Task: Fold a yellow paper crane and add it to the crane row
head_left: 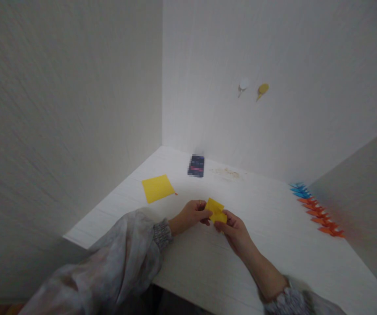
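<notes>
A small piece of folded yellow paper (215, 205) is held up between both hands, just above the white tabletop. My left hand (193, 215), with a ring on one finger, pinches its left edge. Fingers of my right hand (232, 227) are closed on its lower right corner. Creases and overlapping flaps show on the paper; parts of its edges are hidden by my fingertips. To the left lies a flat yellow sheet of paper (157, 188), apart from my hands.
A blurred dark phone-like object (196, 166) lies near the back wall. Along the right edge stands a row of folded paper cranes, blue (300, 190) and orange (321, 218). Two hooks, white (243, 84) and yellow (263, 89), are on the wall. Walls enclose the table (273, 258).
</notes>
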The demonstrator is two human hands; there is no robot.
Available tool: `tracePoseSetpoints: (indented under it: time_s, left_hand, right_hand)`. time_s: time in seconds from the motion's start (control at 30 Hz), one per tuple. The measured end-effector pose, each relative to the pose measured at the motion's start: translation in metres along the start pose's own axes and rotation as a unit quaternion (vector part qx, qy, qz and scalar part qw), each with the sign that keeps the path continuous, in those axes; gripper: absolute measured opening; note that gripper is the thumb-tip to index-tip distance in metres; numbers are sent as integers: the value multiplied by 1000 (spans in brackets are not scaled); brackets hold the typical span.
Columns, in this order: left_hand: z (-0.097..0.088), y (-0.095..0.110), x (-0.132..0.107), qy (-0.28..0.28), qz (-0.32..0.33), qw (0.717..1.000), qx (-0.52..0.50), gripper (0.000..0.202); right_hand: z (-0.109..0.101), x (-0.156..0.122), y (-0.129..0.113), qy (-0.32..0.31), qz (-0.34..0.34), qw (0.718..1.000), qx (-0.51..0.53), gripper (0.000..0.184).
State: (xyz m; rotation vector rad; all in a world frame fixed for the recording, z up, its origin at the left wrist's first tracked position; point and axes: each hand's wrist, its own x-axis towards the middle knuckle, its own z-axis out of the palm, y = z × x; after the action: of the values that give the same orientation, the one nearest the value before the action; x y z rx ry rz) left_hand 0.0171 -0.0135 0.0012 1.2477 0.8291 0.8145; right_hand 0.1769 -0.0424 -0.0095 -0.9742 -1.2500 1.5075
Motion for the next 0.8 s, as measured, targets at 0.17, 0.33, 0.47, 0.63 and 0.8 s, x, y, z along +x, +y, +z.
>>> tracePoseSetpoints:
  time_s: [0.17,0.33,0.47,0.63,0.8]
  left_hand:
    - [1,1,-4,-35,48,997,39,30]
    - [2,-6,-1,-3,32,998,51,29]
    - [3,-5,0,34,45,996,72,27]
    - [6,-3,-2,58,34,990,128,24]
    - [7,-7,0,44,34,988,141,27]
  right_hand:
    - [2,1,1,-14,6,1000,-20,25]
    - [5,1,8,28,-15,996,-79,31]
    - [6,0,10,111,-85,971,-196,31]
    - [8,-5,-2,176,-125,911,-351,20]
    - [10,-6,-10,183,-125,888,-402,20]
